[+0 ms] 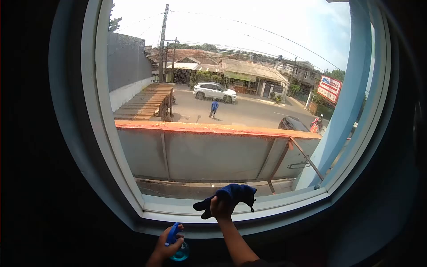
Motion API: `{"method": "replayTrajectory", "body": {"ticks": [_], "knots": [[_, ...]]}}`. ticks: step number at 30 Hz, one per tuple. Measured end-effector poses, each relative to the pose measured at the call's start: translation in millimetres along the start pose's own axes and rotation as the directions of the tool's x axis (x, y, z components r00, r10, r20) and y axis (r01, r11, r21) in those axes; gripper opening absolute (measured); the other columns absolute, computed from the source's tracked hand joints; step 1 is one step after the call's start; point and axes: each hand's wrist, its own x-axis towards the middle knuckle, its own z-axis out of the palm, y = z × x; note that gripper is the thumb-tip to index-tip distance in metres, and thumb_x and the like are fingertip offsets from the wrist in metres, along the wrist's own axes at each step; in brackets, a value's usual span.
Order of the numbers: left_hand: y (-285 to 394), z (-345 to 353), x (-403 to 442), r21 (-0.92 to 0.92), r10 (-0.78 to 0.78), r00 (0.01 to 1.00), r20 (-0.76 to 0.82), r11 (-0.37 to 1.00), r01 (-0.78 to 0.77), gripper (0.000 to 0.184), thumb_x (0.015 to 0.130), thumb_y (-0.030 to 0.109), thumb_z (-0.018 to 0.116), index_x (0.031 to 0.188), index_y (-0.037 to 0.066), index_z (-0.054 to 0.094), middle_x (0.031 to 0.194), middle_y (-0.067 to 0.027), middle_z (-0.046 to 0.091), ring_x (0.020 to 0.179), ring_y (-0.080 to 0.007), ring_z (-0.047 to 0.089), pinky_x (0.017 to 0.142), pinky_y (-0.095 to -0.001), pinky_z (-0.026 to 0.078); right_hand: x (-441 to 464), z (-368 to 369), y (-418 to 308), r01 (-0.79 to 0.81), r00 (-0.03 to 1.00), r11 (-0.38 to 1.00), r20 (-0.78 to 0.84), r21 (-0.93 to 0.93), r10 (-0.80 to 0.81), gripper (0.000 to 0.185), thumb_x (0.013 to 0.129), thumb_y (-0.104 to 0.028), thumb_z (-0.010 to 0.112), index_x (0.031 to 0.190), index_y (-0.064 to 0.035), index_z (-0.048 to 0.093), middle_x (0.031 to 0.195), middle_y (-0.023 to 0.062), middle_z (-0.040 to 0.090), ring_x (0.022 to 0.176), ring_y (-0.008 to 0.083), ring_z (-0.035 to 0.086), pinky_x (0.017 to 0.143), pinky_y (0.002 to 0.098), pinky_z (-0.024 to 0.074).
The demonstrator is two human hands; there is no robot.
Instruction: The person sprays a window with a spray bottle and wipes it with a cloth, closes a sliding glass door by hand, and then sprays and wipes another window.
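Low in the view, my left hand is wrapped round a spray bottle with a blue trigger head and a see-through bluish body. My right hand is closed on a dark blue cloth, bunched up with its folds hanging out on both sides. The cloth is in front of the lower part of the window pane, near the bottom frame; whether it touches the glass I cannot tell. Fine specks show on the glass.
A white window frame surrounds the pane, with a bluish sill below. Beyond the glass stand a grey panel with an orange top edge, a street with a white car, a person in blue, and a red-and-white sign.
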Motion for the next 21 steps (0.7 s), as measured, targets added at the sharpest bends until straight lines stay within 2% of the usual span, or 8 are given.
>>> {"method": "replayTrajectory", "body": {"ticks": [1,3,9,12,15,18,20,21], "knots": [[1.8,-1.0,-2.7,-0.005,-0.017,1.000,0.015,1.000,0.017,0.053,0.086,0.005,0.068,0.136,0.003,0.052,0.128,-0.0125,0.061,0.105,-0.0197,0.067,0.088,-0.0336,0.055,-46.5,9.2,11.6,-0.087,0.996,0.996,0.013,-0.036,0.087,0.022,0.084,-0.022,0.054,0.098,-0.0055,0.058,0.096,0.0206,0.057,0.099,0.0461,0.054,0.103,0.0608,0.0339],[-2.9,-6.5,-6.6,0.034,-0.045,0.998,0.036,0.998,0.044,0.054,0.086,0.006,0.069,0.137,0.002,0.052,0.129,-0.0132,0.060,0.104,-0.0201,0.067,0.090,-0.0330,0.054,-111.1,9.0,26.7,-0.355,0.856,0.935,0.397,-0.014,0.331,0.030,0.087,-0.026,0.055,0.102,0.0004,0.056,0.097,0.0249,0.059,0.099,0.0474,0.056,0.105,0.0574,0.0346],[-1.4,-13.5,-12.1,0.063,-0.095,0.995,0.032,0.994,0.093,0.054,0.085,0.001,0.068,0.136,0.001,0.051,0.127,-0.0134,0.060,0.105,-0.0221,0.067,0.090,-0.0345,0.053,-142.1,40.2,25.3,-0.522,0.827,0.853,0.239,-0.009,0.509,0.036,0.092,-0.023,0.051,0.107,0.0102,0.052,0.104,0.0341,0.057,0.104,0.0521,0.053,0.105,0.0569,0.0345],[-16.7,-20.0,-11.2,0.054,0.017,1.000,0.026,0.998,-0.018,0.059,0.087,-0.002,0.066,0.142,-0.001,0.045,0.133,-0.0135,0.058,0.105,-0.0184,0.063,0.089,-0.0308,0.052,-76.7,48.6,41.8,-0.242,0.970,0.970,0.027,0.023,0.241,0.051,0.093,-0.021,0.048,0.126,0.0171,0.043,0.133,0.0418,0.042,0.130,0.0575,0.036,0.115,0.0633,0.0172],[-36.7,-25.9,-2.9,0.014,0.206,0.978,0.043,0.978,-0.206,0.061,0.090,-0.003,0.064,0.146,-0.001,0.042,0.134,-0.0106,0.058,0.102,-0.0130,0.060,0.083,-0.0260,0.052,132.0,-9.0,16.1,-0.074,0.986,0.996,-0.149,0.049,0.081,0.049,0.084,-0.016,0.056,0.128,0.0047,0.049,0.139,0.0340,0.043,0.137,0.0531,0.033,0.118,0.0615,0.0141],[-40.5,-27.6,10.8,0.179,0.261,0.958,0.115,0.944,-0.278,0.055,0.090,0.002,0.067,0.141,-0.002,0.047,0.125,-0.0077,0.062,0.095,-0.0131,0.063,0.081,-0.0262,0.052,364.4,-64.4,-23.5,0.219,0.854,0.976,-0.486,0.006,-0.189,0.033,0.074,-0.011,0.061,0.107,-0.0049,0.062,0.113,0.0184,0.060,0.114,0.0402,0.054,0.104,0.0563,0.0347],[-33.8,-16.6,18.1,0.153,0.257,0.960,0.109,0.950,-0.272,0.055,0.090,0.003,0.068,0.141,-0.002,0.048,0.123,-0.0084,0.063,0.096,-0.0135,0.063,0.081,-0.0266,0.052,504.7,-93.3,-47.8,0.205,0.871,0.978,-0.450,-0.031,-0.197,0.033,0.076,-0.017,0.063,0.107,-0.0056,0.061,0.106,0.0150,0.059,0.104,0.0375,0.055,0.091,0.0515,0.0420],[-30.9,-13.8,20.3,0.142,0.240,0.966,0.093,0.957,-0.252,0.055,0.090,0.005,0.069,0.140,-0.002,0.048,0.121,-0.0090,0.063,0.097,-0.0140,0.063,0.080,-0.0270,0.053,546.1,-127.8,-72.6,0.171,0.713,0.952,-0.635,-0.254,-0.298,0.034,0.081,-0.034,0.065,0.111,-0.0195,0.067,0.102,0.0037,0.063,0.111,0.0234,0.054,0.092,0.0425,0.0467]]}}
